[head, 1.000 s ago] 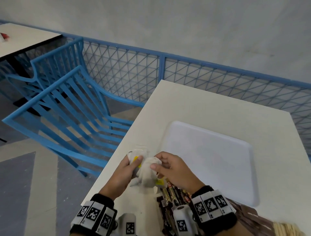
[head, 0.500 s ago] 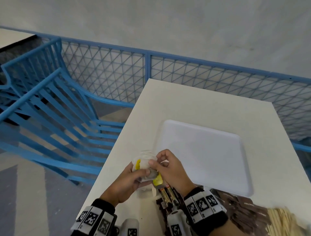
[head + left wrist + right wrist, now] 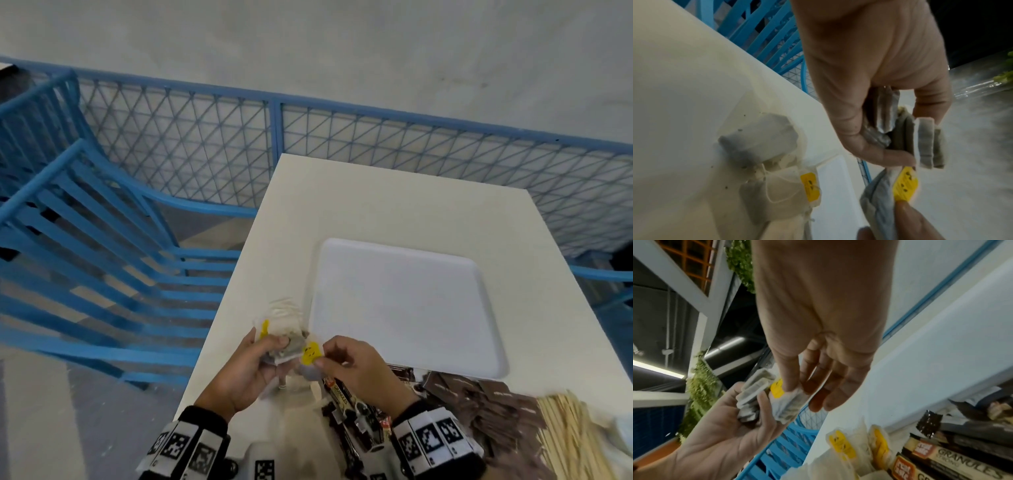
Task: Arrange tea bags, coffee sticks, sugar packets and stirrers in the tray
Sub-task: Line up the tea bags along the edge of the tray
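Note:
Over the table's near left edge, my left hand (image 3: 274, 354) grips a small bundle of grey tea bags (image 3: 291, 344), which show as a stack (image 3: 925, 141) between its thumb and fingers. My right hand (image 3: 322, 356) pinches one tea bag with a yellow tag (image 3: 310, 353) right beside that bundle; thumb and forefinger hold the bag (image 3: 789, 400). More tea bags (image 3: 760, 141) lie on the table under my hands. The white tray (image 3: 404, 301) sits just beyond, with nothing in it.
Dark coffee sticks (image 3: 346, 404) lie below my right hand, brown packets (image 3: 479, 401) to their right, and wooden stirrers (image 3: 575, 438) at the far right. A blue chair (image 3: 102, 260) stands left of the table and a blue mesh fence (image 3: 274, 137) behind it.
My right hand has gone from working in the bundle to pinching a single yellow-tagged bag at its right side. The head view has swung right, showing more of the packets and stirrers.

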### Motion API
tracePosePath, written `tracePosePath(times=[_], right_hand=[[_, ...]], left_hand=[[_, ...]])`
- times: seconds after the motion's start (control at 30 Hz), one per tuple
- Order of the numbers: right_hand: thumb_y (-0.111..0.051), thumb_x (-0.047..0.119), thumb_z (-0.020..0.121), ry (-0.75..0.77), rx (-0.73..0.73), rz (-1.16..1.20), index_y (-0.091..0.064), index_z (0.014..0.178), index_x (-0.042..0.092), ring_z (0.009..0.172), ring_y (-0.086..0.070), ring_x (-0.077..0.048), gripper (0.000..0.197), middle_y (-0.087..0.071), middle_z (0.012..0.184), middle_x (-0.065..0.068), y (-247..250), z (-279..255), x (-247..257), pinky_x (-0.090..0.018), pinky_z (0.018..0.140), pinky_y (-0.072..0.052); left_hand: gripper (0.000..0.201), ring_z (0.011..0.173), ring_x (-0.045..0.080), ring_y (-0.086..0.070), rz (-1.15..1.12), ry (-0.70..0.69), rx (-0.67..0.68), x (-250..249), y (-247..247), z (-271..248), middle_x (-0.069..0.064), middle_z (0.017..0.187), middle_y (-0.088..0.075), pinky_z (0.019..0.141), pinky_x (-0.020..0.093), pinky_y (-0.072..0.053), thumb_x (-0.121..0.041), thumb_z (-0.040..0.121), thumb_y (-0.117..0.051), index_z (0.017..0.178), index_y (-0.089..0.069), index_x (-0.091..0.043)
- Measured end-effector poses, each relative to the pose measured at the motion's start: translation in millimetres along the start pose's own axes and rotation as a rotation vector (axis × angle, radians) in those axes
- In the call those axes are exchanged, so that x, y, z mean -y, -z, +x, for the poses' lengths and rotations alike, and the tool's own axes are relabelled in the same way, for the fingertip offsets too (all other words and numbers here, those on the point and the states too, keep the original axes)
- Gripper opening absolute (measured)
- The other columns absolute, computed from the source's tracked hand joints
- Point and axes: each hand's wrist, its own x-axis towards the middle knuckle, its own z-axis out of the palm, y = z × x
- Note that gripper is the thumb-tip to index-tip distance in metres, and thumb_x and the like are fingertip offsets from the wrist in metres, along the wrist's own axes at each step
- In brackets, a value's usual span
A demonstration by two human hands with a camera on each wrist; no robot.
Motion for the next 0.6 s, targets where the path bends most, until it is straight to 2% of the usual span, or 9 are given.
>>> tracePosePath(times=[0.07, 0.13, 0.23, 0.3, 0.37, 0.4, 0.5, 0.53, 0.6], right_hand=[[-0.065, 0.017, 0.086, -0.028, -0.021, -0.027, -0.065, 0.084, 0.014, 0.070, -0.057, -0.008, 0.004, -0.065, 0.077, 0.002, 3, 2, -3, -0.029, 0.071, -0.050], [-0.066, 0.017, 0.085, -0.042, -0.047, -0.034, -0.063, 0.079, 0.020, 0.067, -0.055, -0.007, 0.008, -0.063, 0.073, 0.004, 8, 2, -5, -0.024, 0.067, -0.047], [-0.066, 0.018, 0.085, -0.047, -0.126, -0.022, -0.061, 0.075, 0.021, 0.066, -0.053, -0.009, 0.012, -0.062, 0.072, -0.002, 17, 2, -10, -0.020, 0.064, -0.043], [-0.065, 0.021, 0.087, -0.065, -0.172, -0.013, -0.059, 0.076, 0.018, 0.068, -0.054, -0.009, 0.012, -0.063, 0.073, -0.003, 24, 3, -15, -0.021, 0.064, -0.043], [-0.062, 0.022, 0.088, -0.108, -0.218, 0.010, -0.058, 0.080, 0.013, 0.069, -0.056, -0.007, 0.012, -0.063, 0.073, 0.001, 32, 8, -19, -0.019, 0.063, -0.045], [-0.061, 0.022, 0.089, -0.133, -0.242, 0.023, -0.058, 0.082, 0.013, 0.066, -0.055, -0.005, 0.012, -0.062, 0.072, 0.004, 37, 11, -20, -0.016, 0.060, -0.043], [-0.062, 0.022, 0.088, -0.194, -0.320, 0.049, -0.058, 0.082, 0.017, 0.055, -0.046, -0.006, 0.009, -0.056, 0.061, 0.011, 51, 26, -24, -0.014, 0.054, -0.036], [-0.063, 0.021, 0.088, -0.208, -0.339, 0.056, -0.058, 0.081, 0.017, 0.053, -0.043, -0.007, 0.009, -0.053, 0.059, 0.010, 56, 33, -24, -0.014, 0.052, -0.035], [-0.064, 0.016, 0.087, -0.239, -0.369, 0.068, -0.058, 0.083, 0.013, 0.052, -0.041, -0.007, 0.007, -0.050, 0.061, 0.005, 67, 51, -25, -0.011, 0.047, -0.035]], left_hand=[[0.036, 0.074, 0.017, -0.070, 0.038, 0.013, -0.013, -2, 4, 5, 0.008, 0.083, -0.072, 0.062, 0.029, -0.056, -0.003, 0.066, -0.062, 0.102, -0.059, -0.007], [0.039, 0.074, 0.015, -0.070, 0.055, 0.020, -0.037, -4, 8, 8, 0.007, 0.084, -0.072, 0.062, 0.028, -0.056, -0.009, 0.065, -0.060, 0.104, -0.057, -0.009], [0.039, 0.074, 0.013, -0.070, 0.053, 0.029, -0.046, -7, 15, 10, 0.004, 0.084, -0.072, 0.060, 0.026, -0.057, -0.010, 0.064, -0.062, 0.102, -0.057, -0.012], [0.051, 0.076, 0.014, -0.071, 0.064, 0.033, -0.035, -8, 19, 10, 0.006, 0.088, -0.072, 0.059, 0.025, -0.056, -0.012, 0.055, -0.075, 0.103, -0.057, -0.011], [0.074, 0.080, 0.017, -0.071, 0.103, 0.039, -0.030, -7, 23, 12, 0.009, 0.092, -0.072, 0.060, 0.025, -0.056, -0.021, 0.037, -0.088, 0.104, -0.058, -0.011], [0.072, 0.082, 0.019, -0.071, 0.118, 0.044, -0.031, -7, 24, 14, 0.010, 0.094, -0.071, 0.060, 0.026, -0.056, -0.020, 0.039, -0.088, 0.104, -0.058, -0.011], [0.029, 0.091, 0.023, -0.067, 0.108, 0.030, -0.068, -7, 22, 20, 0.012, 0.100, -0.068, 0.065, 0.027, -0.057, 0.001, 0.077, -0.063, 0.102, -0.057, -0.011], [0.024, 0.092, 0.024, -0.065, 0.112, 0.028, -0.084, -8, 21, 23, 0.012, 0.100, -0.067, 0.068, 0.028, -0.056, 0.004, 0.083, -0.055, 0.101, -0.056, -0.012], [0.022, 0.089, 0.022, -0.067, 0.119, 0.028, -0.100, -11, 21, 28, 0.010, 0.096, -0.069, 0.071, 0.030, -0.054, 0.005, 0.087, -0.050, 0.100, -0.057, -0.011]])
